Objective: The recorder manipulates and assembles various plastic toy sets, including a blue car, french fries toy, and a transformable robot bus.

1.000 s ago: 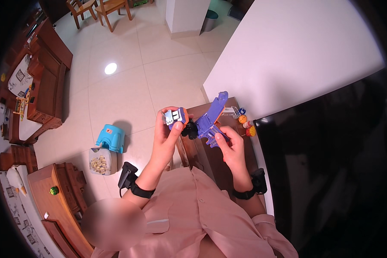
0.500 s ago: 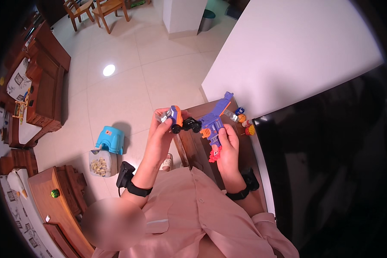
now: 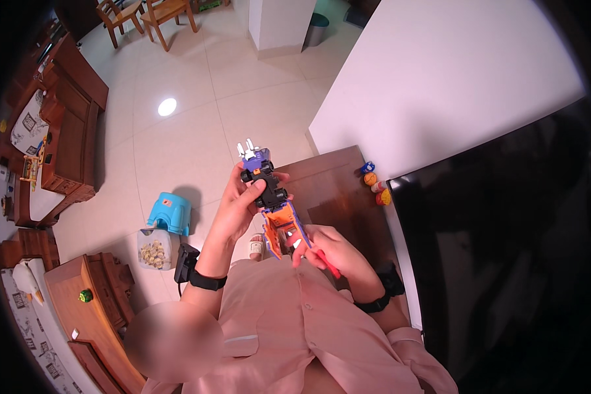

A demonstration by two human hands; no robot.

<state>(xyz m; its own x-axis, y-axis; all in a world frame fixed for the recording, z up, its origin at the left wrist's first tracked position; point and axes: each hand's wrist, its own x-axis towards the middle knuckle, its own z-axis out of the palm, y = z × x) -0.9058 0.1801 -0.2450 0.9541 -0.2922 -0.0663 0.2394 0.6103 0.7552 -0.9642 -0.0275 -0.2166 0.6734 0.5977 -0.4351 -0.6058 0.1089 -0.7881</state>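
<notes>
Between my hands is a toy vehicle [image 3: 271, 189] in purple, orange and black, its wheeled black underside turned up. My left hand [image 3: 238, 200] grips it around the wheeled part, thumb pressed on the underside; grey-white prongs stick out at its far end. Toward my body, an orange hollow section with purple edges hangs angled from the wheeled part. My right hand [image 3: 331, 248] is closed at that near section, fingers partly inside it, with a red piece poking out beneath the hand. Part of the toy is hidden by my fingers.
Below the toy stands a dark brown wooden cabinet [image 3: 335, 177], with small colourful figures [image 3: 370, 178] along its right side by a large black screen [image 3: 492, 249]. On the floor at left are a blue stool [image 3: 169, 213] and a clear bin [image 3: 153, 249].
The toy has been turned from lying sideways to pointing away from me, underside up. My right hand has moved down and nearer my body, and the orange inside now shows.
</notes>
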